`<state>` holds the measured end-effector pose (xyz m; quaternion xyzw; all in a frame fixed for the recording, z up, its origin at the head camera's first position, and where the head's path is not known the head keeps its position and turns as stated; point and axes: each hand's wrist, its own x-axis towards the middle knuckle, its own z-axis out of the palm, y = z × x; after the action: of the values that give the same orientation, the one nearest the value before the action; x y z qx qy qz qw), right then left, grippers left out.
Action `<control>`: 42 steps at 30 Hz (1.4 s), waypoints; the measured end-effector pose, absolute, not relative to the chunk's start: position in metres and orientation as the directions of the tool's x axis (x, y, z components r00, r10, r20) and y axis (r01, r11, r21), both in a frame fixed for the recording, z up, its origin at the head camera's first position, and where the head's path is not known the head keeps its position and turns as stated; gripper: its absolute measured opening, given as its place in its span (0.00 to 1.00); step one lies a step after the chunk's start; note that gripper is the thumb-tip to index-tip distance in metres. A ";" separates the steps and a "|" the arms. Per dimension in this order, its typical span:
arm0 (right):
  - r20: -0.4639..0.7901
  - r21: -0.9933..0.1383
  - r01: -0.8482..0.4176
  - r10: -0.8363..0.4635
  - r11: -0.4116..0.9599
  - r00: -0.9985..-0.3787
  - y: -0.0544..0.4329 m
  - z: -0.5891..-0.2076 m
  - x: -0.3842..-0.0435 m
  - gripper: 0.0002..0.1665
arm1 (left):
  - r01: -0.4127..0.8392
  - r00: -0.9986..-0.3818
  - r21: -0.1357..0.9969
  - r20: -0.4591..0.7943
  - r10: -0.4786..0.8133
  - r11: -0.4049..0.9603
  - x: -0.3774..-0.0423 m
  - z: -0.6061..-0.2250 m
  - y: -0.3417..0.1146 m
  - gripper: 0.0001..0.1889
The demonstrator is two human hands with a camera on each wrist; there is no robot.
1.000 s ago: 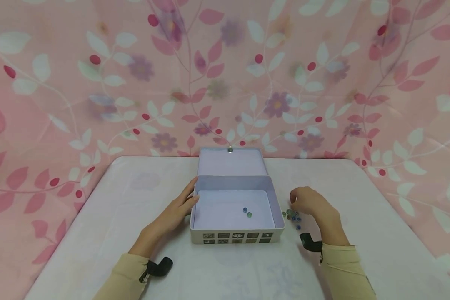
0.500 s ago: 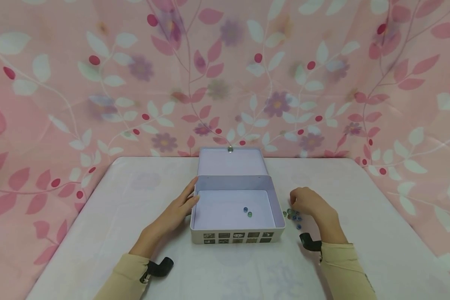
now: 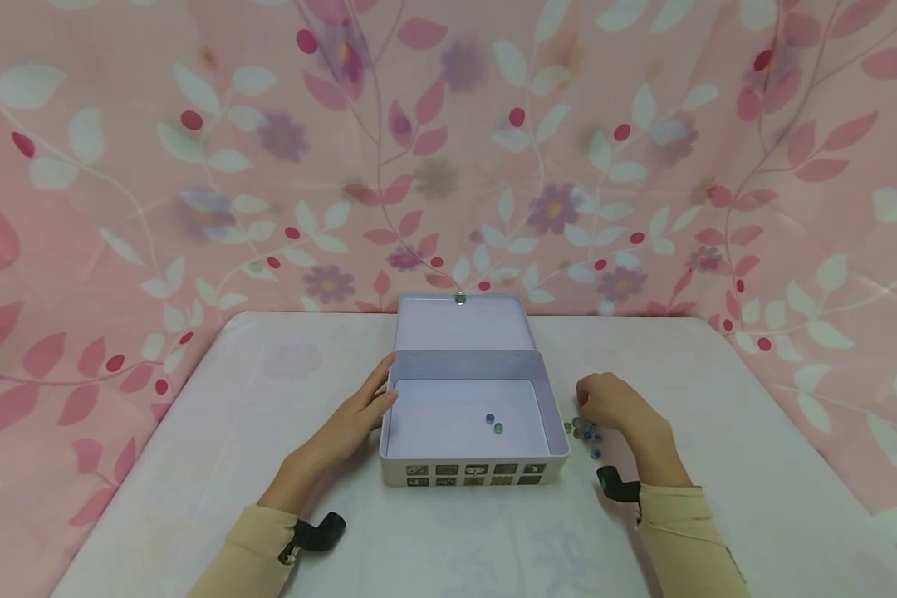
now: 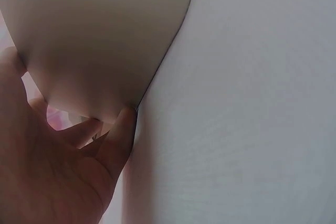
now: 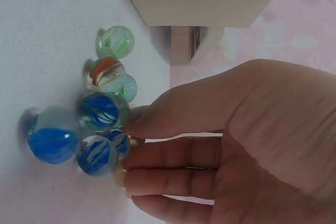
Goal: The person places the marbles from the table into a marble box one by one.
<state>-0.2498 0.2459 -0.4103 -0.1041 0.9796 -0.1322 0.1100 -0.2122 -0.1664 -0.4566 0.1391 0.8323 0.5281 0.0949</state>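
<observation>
A cream hinged tin box [image 3: 473,473] with dark square pictures on its front stands with its lid [image 3: 463,322] folded back. Inside lie a blue marble [image 3: 490,419] and a green marble [image 3: 498,428]. My left hand [image 3: 355,419] holds the box's left side at the back corner, thumb over the rim, other fingers against the wall. To the right of the box, a cluster of glass marbles [image 5: 100,111] sits on the cloth. My right hand [image 3: 616,403] reaches down to them, its thumb and forefinger pinching a marble with an orange streak [image 5: 137,141], mostly hidden by the fingertips.
White cloth covers the table [image 3: 463,540]. A pink floral curtain [image 3: 448,166] hangs right behind its far edge. The box's right wall [image 3: 556,407] rises between the loose marbles and the two inside. Each wrist wears a black camera mount [image 3: 619,483].
</observation>
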 end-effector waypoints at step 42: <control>0.293 -0.320 -0.536 -0.457 0.781 -0.840 0.183 -0.375 -0.223 0.06 | 0.131 -0.939 0.914 -0.010 0.344 0.385 -0.212 -0.454 -0.167 0.34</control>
<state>-0.2233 0.1834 -0.3750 -0.2646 0.9384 -0.1985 -0.1000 -0.2117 -0.1666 -0.4542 0.1436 0.8261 0.5358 0.0993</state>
